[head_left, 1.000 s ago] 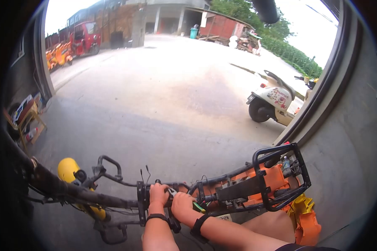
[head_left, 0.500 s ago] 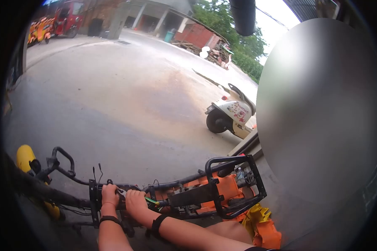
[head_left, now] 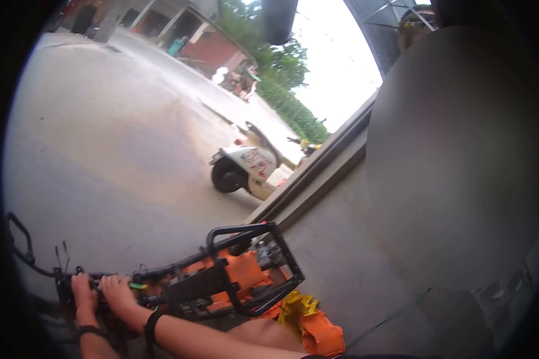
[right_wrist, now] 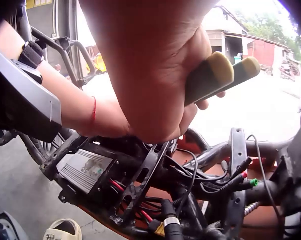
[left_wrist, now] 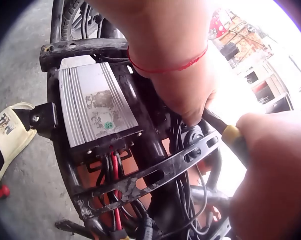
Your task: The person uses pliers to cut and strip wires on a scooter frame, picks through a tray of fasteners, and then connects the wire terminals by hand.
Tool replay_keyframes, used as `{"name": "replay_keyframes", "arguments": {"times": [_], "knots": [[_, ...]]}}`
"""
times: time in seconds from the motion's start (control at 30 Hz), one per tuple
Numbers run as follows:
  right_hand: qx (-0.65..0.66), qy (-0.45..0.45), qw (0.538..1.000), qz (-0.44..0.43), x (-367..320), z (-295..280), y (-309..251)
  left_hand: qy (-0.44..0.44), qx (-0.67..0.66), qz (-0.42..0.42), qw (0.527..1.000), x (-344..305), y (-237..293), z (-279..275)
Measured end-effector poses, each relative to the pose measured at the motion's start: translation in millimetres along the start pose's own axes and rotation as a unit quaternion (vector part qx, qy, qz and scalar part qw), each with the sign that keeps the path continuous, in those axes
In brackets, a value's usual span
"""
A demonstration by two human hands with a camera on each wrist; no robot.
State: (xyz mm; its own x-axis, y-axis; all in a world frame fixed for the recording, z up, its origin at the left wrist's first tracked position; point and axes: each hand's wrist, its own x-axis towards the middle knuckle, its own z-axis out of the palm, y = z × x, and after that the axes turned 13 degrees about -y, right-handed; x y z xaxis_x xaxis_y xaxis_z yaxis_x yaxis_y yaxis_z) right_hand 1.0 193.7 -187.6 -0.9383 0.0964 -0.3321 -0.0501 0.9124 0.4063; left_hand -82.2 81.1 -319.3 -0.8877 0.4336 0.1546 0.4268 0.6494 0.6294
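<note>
The right hand (head_left: 118,294) grips pliers; their green and yellow handles (right_wrist: 223,77) stick out of the fist in the right wrist view. In the left wrist view the metal end of the pliers (left_wrist: 214,119) reaches the left hand (left_wrist: 183,95), whose fingers are bent down at the black frame near some cables. What those fingertips hold is hidden. Beside the hands, a silver finned box (left_wrist: 96,102) sits in the frame, with red and black wires (left_wrist: 115,192) at its end. A slotted black bracket (left_wrist: 153,177) crosses the frame below it.
The frame's rear rack (head_left: 254,269) extends right of the hands, over orange parts. Orange and yellow pieces (head_left: 320,332) lie by the person's leg. A white scooter (head_left: 245,164) stands outside the doorway. A light shoe (left_wrist: 13,135) is on the floor. A blurred oval covers the right side.
The head view has swung right and tilted, so the hands and frame appear farther left. The pliers remain in the right hand, beside the left hand.
</note>
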Motion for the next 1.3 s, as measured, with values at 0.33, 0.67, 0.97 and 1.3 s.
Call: {"name": "replay_keyframes", "arguments": {"times": [0.33, 0.67, 0.97, 1.3], "knots": [[-0.061, -0.064, 0.988, -0.129, -19, -60, 45, -0.117, 0.029, -0.106, 0.987, -9, 72, -73], [-0.102, -0.025, 0.978, -0.177, -16, -55, 59, -0.151, -0.004, -0.110, 0.982, -9, 70, -76], [-0.080, 0.044, 0.984, -0.154, 0, -23, 52, -0.137, 0.020, -0.090, 0.986, 0, 38, -40], [-0.052, 0.045, 0.994, -0.089, -12, -18, 34, -0.108, 0.002, -0.111, 0.988, -1, 47, -44]]}}
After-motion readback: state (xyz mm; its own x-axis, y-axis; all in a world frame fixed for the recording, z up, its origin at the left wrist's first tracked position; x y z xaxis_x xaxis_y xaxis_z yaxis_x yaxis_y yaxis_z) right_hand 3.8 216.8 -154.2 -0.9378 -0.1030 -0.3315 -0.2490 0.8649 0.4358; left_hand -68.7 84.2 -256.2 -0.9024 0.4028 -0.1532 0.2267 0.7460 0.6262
